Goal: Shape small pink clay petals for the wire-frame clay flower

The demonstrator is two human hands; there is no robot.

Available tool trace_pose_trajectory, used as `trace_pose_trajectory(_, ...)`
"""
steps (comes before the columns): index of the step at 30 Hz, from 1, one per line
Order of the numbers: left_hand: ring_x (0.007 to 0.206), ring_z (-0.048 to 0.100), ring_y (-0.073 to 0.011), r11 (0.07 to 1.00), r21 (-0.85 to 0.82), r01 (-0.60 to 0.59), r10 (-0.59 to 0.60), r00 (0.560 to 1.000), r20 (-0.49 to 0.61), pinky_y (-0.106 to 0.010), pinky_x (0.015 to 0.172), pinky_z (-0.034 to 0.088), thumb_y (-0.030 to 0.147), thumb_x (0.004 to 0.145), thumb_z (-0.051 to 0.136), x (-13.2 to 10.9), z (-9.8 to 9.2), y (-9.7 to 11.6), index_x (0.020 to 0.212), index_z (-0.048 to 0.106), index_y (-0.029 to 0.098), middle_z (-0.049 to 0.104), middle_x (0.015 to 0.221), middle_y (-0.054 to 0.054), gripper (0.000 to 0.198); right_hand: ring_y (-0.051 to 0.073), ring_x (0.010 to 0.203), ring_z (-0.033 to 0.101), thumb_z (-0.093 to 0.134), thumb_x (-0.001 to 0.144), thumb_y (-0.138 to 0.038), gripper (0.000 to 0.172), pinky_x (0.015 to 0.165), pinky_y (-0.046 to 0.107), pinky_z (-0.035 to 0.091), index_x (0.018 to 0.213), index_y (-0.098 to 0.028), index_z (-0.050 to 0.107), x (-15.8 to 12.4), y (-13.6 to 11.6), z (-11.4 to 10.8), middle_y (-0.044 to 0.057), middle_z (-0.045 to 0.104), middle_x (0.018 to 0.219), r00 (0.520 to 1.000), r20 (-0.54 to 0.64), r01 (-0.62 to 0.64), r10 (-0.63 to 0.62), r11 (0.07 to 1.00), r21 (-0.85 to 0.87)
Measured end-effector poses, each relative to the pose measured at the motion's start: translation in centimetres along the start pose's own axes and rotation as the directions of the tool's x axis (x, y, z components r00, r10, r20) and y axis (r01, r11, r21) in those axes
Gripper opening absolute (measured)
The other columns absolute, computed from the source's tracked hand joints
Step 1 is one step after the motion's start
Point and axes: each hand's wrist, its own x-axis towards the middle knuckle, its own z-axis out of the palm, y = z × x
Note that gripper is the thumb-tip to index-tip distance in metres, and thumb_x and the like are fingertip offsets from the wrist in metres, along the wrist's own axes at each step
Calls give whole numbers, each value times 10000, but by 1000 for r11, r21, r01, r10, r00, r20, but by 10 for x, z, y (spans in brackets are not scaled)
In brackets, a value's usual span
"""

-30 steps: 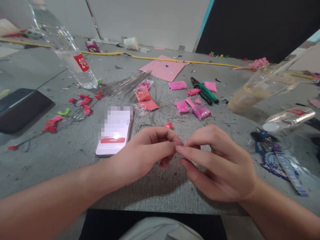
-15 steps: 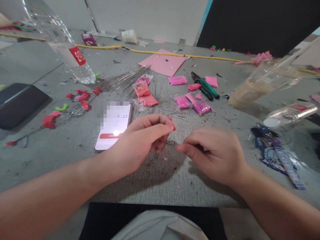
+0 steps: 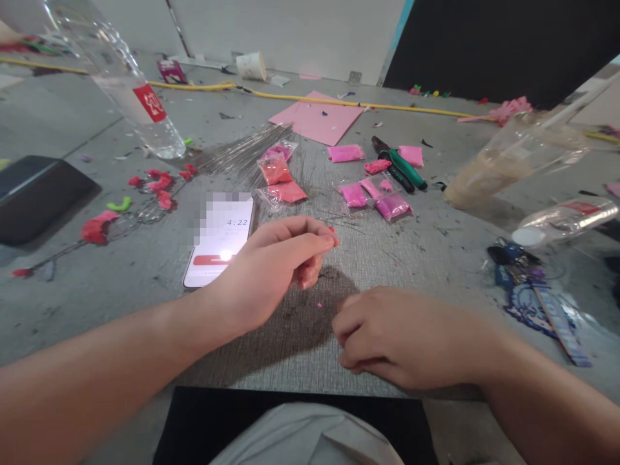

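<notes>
My left hand (image 3: 278, 265) hovers over the grey table (image 3: 397, 258) beside a phone (image 3: 220, 240) with a lit screen. Its thumb and fingers are pinched together on something too small to make out, with a bit of red showing at the fingertips (image 3: 331, 230). My right hand (image 3: 404, 336) rests near the table's front edge with its fingers curled under; nothing shows in it. Tiny pink crumbs (image 3: 319, 305) lie between the hands.
Small bags of pink and red clay (image 3: 372, 197) (image 3: 278, 177), green-handled pliers (image 3: 402, 169), a bundle of thin wires (image 3: 242, 155), a pink sheet (image 3: 317, 119), a water bottle (image 3: 128, 87), red clay flowers (image 3: 157, 187), a plastic cup (image 3: 504, 161), keys (image 3: 520, 271) and a black case (image 3: 36, 197) lie around.
My hands were pinched together at the fingertips; they have parted. My right hand dropped back and down to the table's front edge and curled. My left hand stayed pinched, nearly in place.
</notes>
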Motion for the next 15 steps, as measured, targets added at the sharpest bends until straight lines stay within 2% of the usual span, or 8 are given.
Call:
trace_pose_trajectory(4, 522, 432, -74, 1000, 16, -9, 9, 1000, -3, -229, 502, 305, 188, 891, 673, 2, -1, -2, 715, 609, 181, 489, 599, 40, 188, 186, 797, 615, 594, 973, -140, 228, 686, 347, 463, 782, -179, 713, 2, -9, 0, 26, 698, 807, 998, 27, -58, 60, 995, -77)
trace_pose_trajectory(6, 520, 429, -76, 999, 45, -5, 6, 1000, -13, -230, 502, 302, 193, 895, 663, 2, -2, -2, 717, 601, 180, 491, 592, 40, 188, 185, 790, 625, 582, 983, -150, 194, 687, 342, 477, 832, -171, 701, 2, -11, -3, 36, 710, 830, 994, -7, -111, 111, 994, -11)
trace_pose_trajectory(9, 533, 436, -84, 993, 115, 9, -6, 1000, -24, -228, 511, 310, 222, 910, 653, 2, -2, -3, 761, 623, 185, 498, 582, 41, 157, 155, 805, 651, 608, 986, -153, 110, 721, 291, 506, 917, -177, 690, -1, -11, -11, 25, 728, 871, 974, -169, -116, 154, 970, 215)
trace_pose_trajectory(12, 577, 455, -93, 984, 176, 25, -27, 1000, 5, -224, 542, 347, 283, 918, 675, 1, -3, -5, 807, 655, 185, 511, 619, 38, 150, 104, 747, 650, 678, 981, -184, 42, 688, 223, 505, 940, -190, 676, -5, -9, -18, -13, 728, 841, 900, -392, -30, 192, 923, 383)
trace_pose_trajectory(15, 616, 476, -105, 971, 233, 54, -73, 995, 74, -235, 573, 371, 346, 917, 690, 0, -5, -7, 827, 673, 185, 542, 666, 28, 185, 76, 650, 635, 679, 1000, -219, 103, 606, 183, 498, 908, -189, 643, -8, -8, -21, -33, 712, 765, 830, -491, 28, 263, 860, 509)
